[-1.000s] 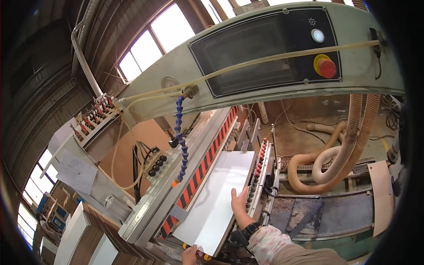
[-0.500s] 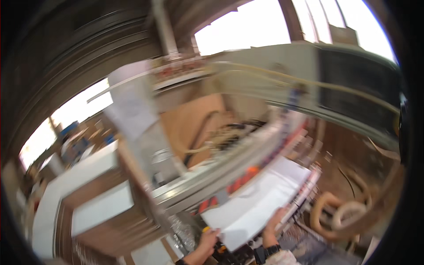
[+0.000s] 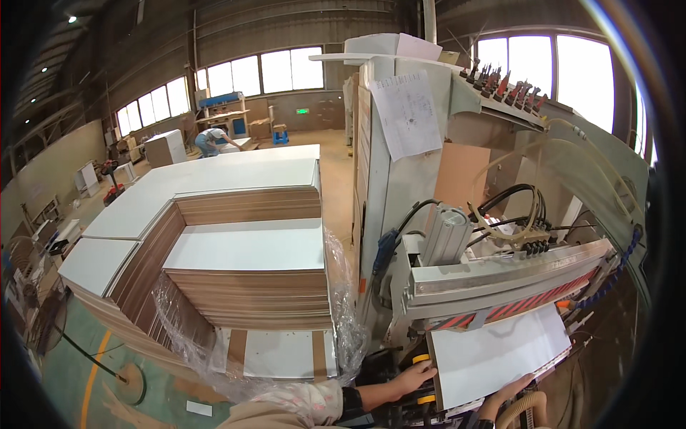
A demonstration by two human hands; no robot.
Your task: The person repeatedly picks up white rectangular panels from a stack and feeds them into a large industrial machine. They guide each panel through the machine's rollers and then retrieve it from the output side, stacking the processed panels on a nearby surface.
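Observation:
A white rectangular board (image 3: 500,352) lies on the bed of a drilling or pressing machine (image 3: 493,275), its far edge beneath the red-and-black striped bar (image 3: 511,309). My left hand (image 3: 411,379) is closed at the board's left edge, next to yellow round parts (image 3: 421,359); its fingertips are partly hidden. Along the near edge rests my right hand (image 3: 511,390), fingers stretched out against the board and the thumb out of sight.
Stacked white boards (image 3: 246,243) stand at left, with loose plastic wrap (image 3: 344,300) beside them. A paper sheet (image 3: 406,114) hangs on the machine column. A ribbed hose (image 3: 525,409) lies near my right hand. Another person (image 3: 211,139) bends over boards farther back.
The view has swung left and steadied, bringing the stacked boards and hall into sight. The white board and both hands now appear farther right in view, with the hands still at its edges.

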